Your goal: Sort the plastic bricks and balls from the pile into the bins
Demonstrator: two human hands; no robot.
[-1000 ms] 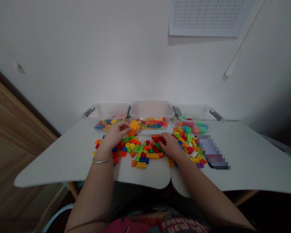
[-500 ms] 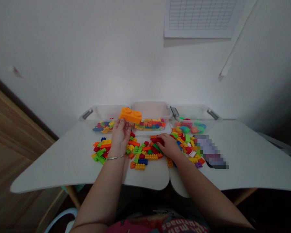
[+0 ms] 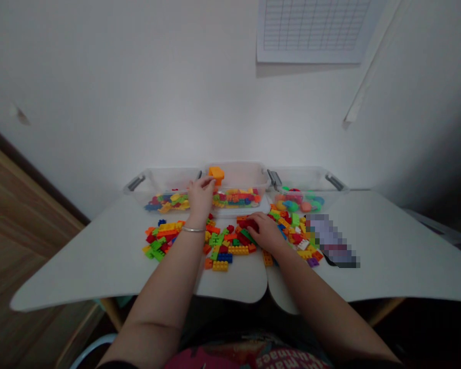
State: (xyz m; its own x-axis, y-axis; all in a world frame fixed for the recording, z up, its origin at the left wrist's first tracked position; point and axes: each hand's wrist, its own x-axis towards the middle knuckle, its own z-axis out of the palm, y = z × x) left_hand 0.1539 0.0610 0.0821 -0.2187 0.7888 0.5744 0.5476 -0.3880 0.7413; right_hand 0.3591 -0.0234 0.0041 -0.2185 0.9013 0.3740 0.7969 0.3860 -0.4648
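Observation:
My left hand point(image 3: 202, 197) reaches over the front left corner of the middle clear bin point(image 3: 240, 174). Its fingertips are closed on an orange toy brick point(image 3: 216, 175), which hangs tilted above the bricks inside. My right hand point(image 3: 268, 231) rests on the loose pile, its fingers bent round a red toy brick point(image 3: 247, 222); part of that brick is hidden by the fingers. A green brick point(image 3: 248, 236) lies just below the fingertips. Near the front of the pile are a blue brick point(image 3: 225, 258) and a yellow brick point(image 3: 220, 266).
Left of the middle bin stands a clear bin point(image 3: 165, 179) holding bricks. The right clear bin point(image 3: 307, 179) holds rounded coloured pieces. A blurred-out phone-like object point(image 3: 332, 241) lies right of the pile. Two white tables point(image 3: 240, 289) meet in front of me; a printed sheet point(image 3: 311, 31) hangs on the wall.
My left hand has moved right and forward with the orange brick, turning it from broadside to end-on above the middle bin. My right hand has stayed on the pile.

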